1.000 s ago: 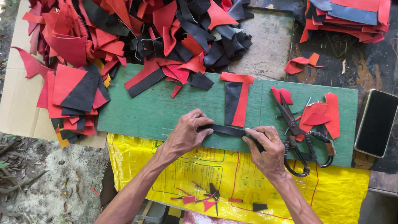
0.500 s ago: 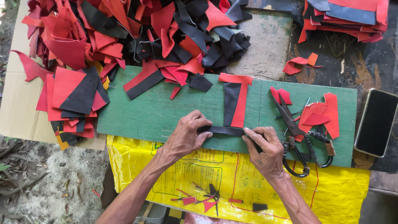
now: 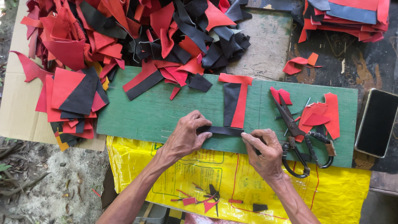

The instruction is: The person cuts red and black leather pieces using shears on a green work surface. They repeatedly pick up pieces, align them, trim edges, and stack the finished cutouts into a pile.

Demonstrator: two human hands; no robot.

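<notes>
Left hand (image 3: 187, 137): you pinched the black strip (image 3: 222, 131) | Right hand (image 3: 263, 150): pinched its other end | Location: green board (image 3: 157, 116), lower centre frame

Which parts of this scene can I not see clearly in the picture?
Head view only:
- Black strip: both ends hidden under the left hand and right hand.
- Scissors: one handle loop partly behind the right hand.
- Scrap pile: cut off by the top edge.
- Green board: far edge buried under scraps.

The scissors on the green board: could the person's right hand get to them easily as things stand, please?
Probably yes. The scissors lie open on the green board just beside the right hand, with nothing between them, though that hand is pinching a black strip.
</notes>
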